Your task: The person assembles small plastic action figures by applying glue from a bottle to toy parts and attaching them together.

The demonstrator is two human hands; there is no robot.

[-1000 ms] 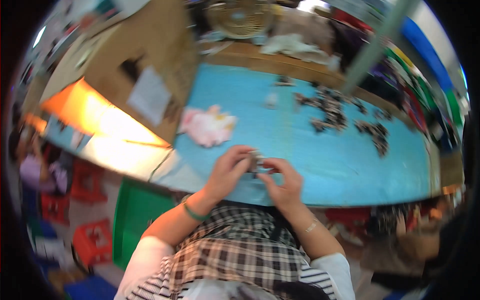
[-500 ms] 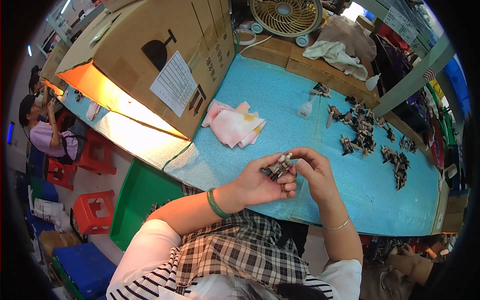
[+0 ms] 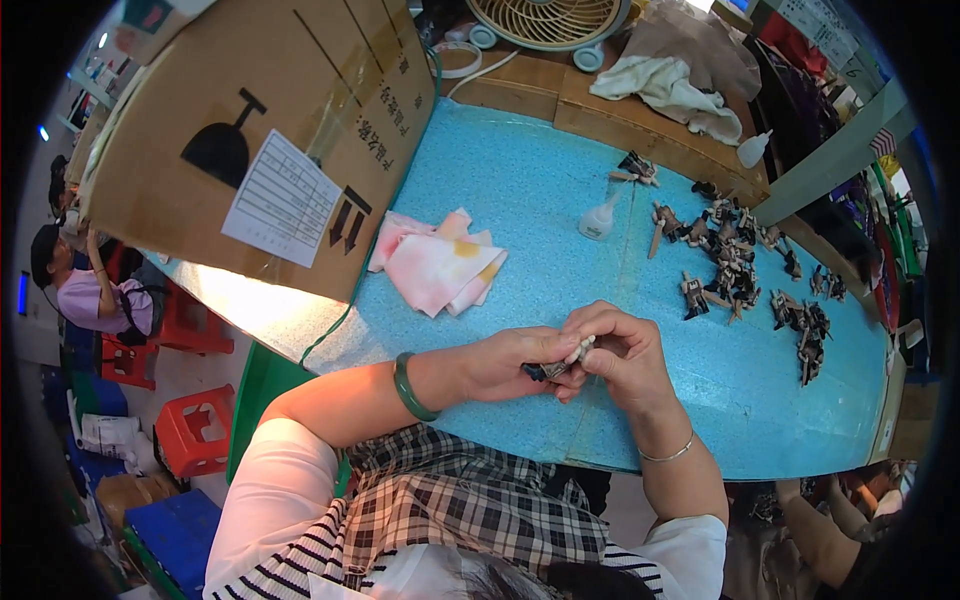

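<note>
A small painted figurine (image 3: 538,371) with dark lower parts and a pale upper end is held above the near edge of the blue table. My left hand (image 3: 505,362), below a green bangle, wraps round its body with the thumb on top. The fingertips of my right hand (image 3: 627,352) pinch at its pale end, and they cover much of it. Further back lies a folded pink and white cloth (image 3: 440,270) with yellow stains. A small white squeeze bottle (image 3: 598,219) stands beyond my right hand.
A pile of similar figurines (image 3: 728,255) lies to the right, with a smaller cluster (image 3: 803,335) nearer. A large cardboard box (image 3: 270,110) stands at the left, light glowing beneath it. A fan (image 3: 550,20) and white rag (image 3: 665,95) are at the back. Another person (image 3: 95,285) sits far left.
My left thumb has closed over the figurine, which lay on the open palm before. My right fingers have come in onto its pale end. The view has shifted slightly.
</note>
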